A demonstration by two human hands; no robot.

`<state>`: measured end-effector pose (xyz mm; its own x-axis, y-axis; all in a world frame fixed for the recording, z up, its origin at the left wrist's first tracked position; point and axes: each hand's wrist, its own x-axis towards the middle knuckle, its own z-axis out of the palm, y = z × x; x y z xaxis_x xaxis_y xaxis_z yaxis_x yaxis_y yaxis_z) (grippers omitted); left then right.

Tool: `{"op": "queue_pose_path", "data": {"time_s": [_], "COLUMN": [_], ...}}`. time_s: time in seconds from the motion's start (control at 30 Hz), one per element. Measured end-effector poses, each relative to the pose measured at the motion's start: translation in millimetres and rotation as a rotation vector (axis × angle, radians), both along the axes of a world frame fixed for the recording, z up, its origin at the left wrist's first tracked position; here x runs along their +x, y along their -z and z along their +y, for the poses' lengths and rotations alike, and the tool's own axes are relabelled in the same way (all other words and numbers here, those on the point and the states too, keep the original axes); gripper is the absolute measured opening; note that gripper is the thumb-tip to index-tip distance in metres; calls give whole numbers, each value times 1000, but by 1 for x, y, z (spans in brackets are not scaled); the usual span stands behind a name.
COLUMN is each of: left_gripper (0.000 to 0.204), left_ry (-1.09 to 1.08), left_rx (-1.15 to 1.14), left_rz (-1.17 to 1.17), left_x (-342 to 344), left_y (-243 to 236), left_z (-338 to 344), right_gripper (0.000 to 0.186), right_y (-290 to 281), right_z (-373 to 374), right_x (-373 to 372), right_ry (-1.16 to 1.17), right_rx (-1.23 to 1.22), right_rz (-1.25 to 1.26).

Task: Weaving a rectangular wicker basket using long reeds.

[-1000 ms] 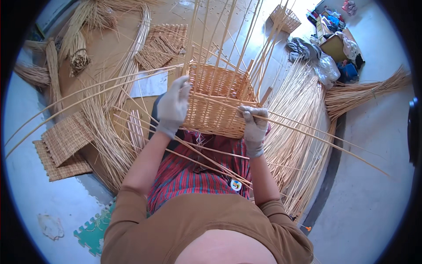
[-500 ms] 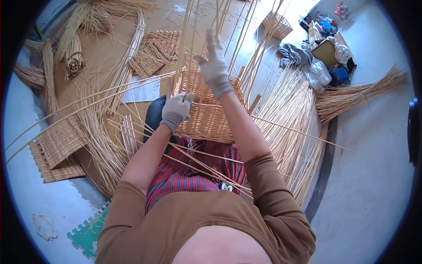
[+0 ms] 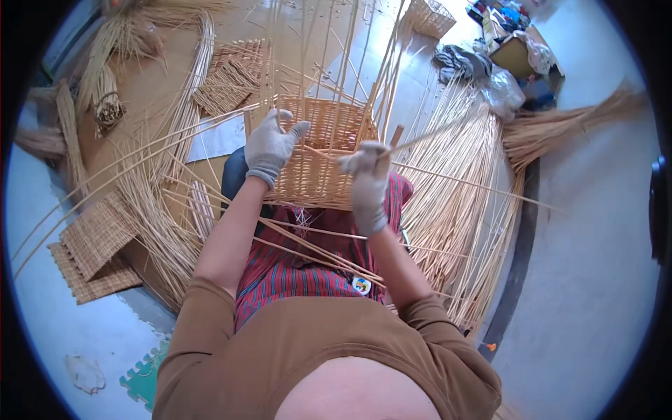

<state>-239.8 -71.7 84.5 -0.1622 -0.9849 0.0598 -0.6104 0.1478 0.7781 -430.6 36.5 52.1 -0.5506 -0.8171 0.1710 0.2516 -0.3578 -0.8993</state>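
Wicker basket [image 3: 318, 157] sits on the person's lap, half woven, its upright stakes rising away from the body. The left hand [image 3: 269, 145] rests on the near-left rim, fingers loosely curled over a stake — its grip is partly closed there. The right hand [image 3: 367, 178] is nearer the loose work: its grip is pinched shut on a thin willow rod [image 3: 476, 185], whose long axis runs out to the right, over the bundle of rods [image 3: 455, 231] on the floor.
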Motion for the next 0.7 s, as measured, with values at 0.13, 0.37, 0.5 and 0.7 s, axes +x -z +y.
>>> {"op": "queue_pose_path", "data": {"time_s": [0.13, 0.37, 0.5, 0.7], "left_gripper": [47, 32, 42, 35], "left_ry": [161, 356, 245, 259], "left_rx": [-350, 418, 257, 64], "left_rz": [555, 263, 137, 96], "left_x": [-14, -76, -80, -77], "left_y": [-3, 32, 47, 43], "left_z": [9, 35, 44, 26], "right_gripper": [18, 41, 71, 39], "right_y": [-14, -51, -84, -12], "right_z": [23, 0, -57, 46], "right_x": [-53, -59, -48, -76], "right_ry": [168, 186, 306, 398], "right_rx": [39, 219, 89, 38], "right_rz": [-78, 557, 1180, 135]}}
